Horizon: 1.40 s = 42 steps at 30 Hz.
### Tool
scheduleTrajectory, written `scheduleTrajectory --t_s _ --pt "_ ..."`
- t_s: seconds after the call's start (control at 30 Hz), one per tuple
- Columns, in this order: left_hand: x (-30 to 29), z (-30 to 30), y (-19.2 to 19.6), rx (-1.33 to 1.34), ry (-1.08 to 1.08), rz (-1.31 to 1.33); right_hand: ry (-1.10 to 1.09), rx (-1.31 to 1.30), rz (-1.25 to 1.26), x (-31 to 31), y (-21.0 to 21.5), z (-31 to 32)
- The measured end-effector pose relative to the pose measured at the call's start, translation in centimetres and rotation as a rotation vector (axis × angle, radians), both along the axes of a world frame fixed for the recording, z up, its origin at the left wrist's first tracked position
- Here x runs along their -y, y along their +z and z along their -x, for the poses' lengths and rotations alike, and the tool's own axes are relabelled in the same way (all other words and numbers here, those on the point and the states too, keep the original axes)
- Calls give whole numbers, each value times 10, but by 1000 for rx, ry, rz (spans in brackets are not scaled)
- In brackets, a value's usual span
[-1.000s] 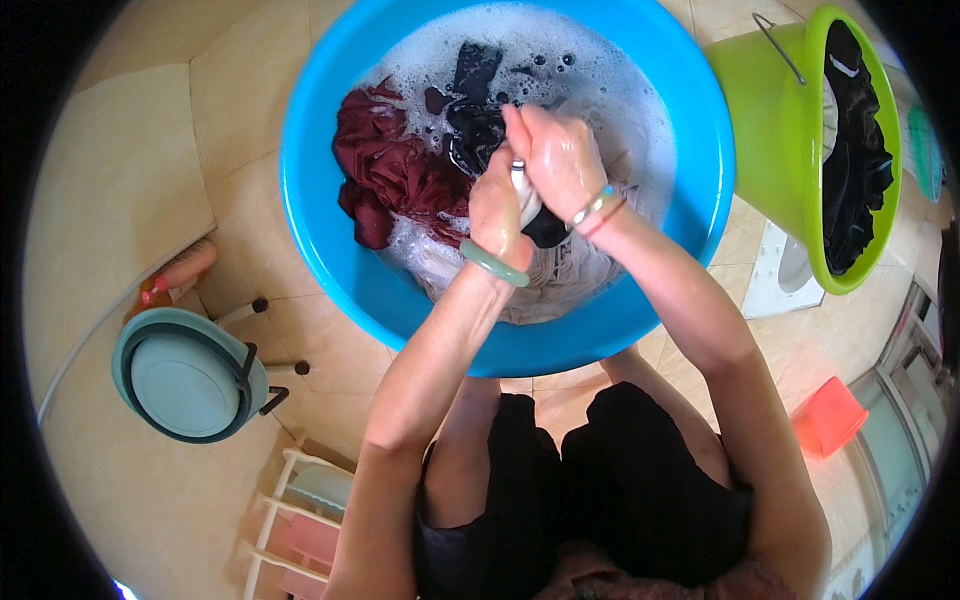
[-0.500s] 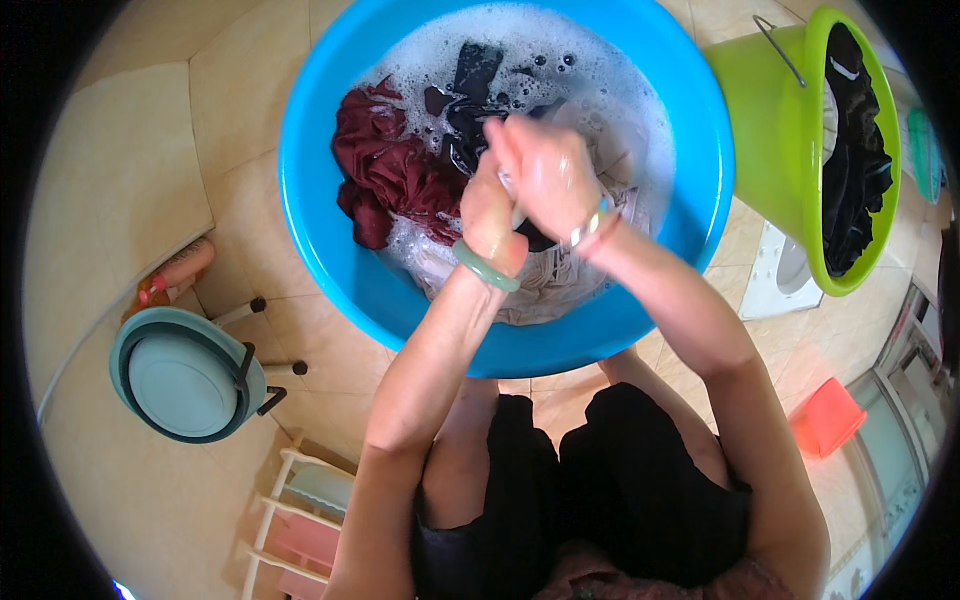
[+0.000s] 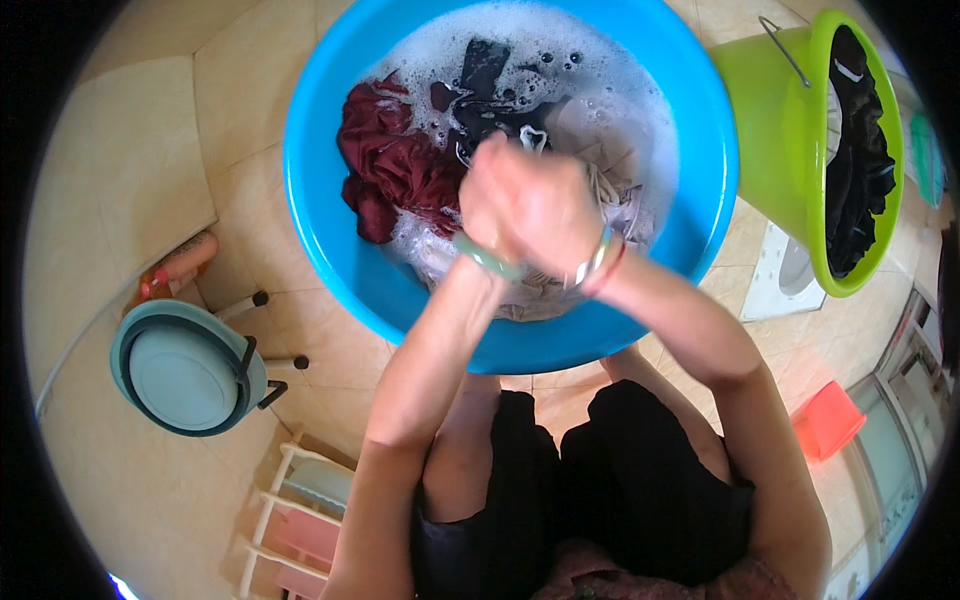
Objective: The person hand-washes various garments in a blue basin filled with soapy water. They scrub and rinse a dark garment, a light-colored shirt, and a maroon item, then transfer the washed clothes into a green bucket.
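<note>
Over a large blue basin (image 3: 309, 215) of sudsy water, my two hands are pressed together, both blurred. My left hand (image 3: 487, 208), below a green bangle, is closed against my right hand (image 3: 548, 205). What they grip between them is hidden; a small white-edged bit (image 3: 533, 138) shows just past the fingers. Wet dark red cloth (image 3: 400, 160) is heaped on the basin's left side. Black cloth (image 3: 486, 66) floats at the far middle, partly under the foam. Pale beige cloth (image 3: 606, 150) lies in the water to the right and also below my wrists.
A lime green bucket (image 3: 770, 140) holding black cloth (image 3: 856, 160) leans at the right of the basin. Left stand a grey-green tub (image 3: 180, 375) and pinkish bottles (image 3: 185, 262). A white rack (image 3: 262, 530) is at the lower left, and an orange-red container (image 3: 828, 420) at the lower right.
My clasped hands have shifted slightly and blurred, with the right hand turned over the left. A white-edged bit now shows beyond the fingers. The cloths in the basin look much the same.
</note>
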<state>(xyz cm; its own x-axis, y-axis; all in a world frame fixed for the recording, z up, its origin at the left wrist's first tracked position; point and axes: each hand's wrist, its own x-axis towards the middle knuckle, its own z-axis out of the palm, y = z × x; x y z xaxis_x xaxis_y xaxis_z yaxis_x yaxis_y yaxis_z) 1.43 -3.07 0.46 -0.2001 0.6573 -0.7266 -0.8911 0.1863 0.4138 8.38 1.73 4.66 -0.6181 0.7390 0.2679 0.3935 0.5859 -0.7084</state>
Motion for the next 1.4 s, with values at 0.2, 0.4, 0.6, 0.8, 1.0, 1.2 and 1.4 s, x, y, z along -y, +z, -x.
scheduleTrajectory --t_s 0.2,0.4,0.6,0.8,1.0,1.2,1.4 --pt "-1 -3 10 -69 119 10 -13 33 4 -10 -14 10" --pt "-3 -5 7 -111 -57 210 -181 92 99 -23 -30 1" --pt "20 17 -27 192 -39 -452 47 91 -102 21 6 9" --pt "-7 19 30 119 -15 286 -250 36 657 -52 -49 -27" --pt "1 70 46 -413 -445 31 149 -202 929 -69 -21 -63" --pt "-23 66 62 -1420 -993 -452 261 -344 967 -59 11 -38" --pt "-7 76 70 -425 -264 -123 477 257 406 -79 -1 -56"
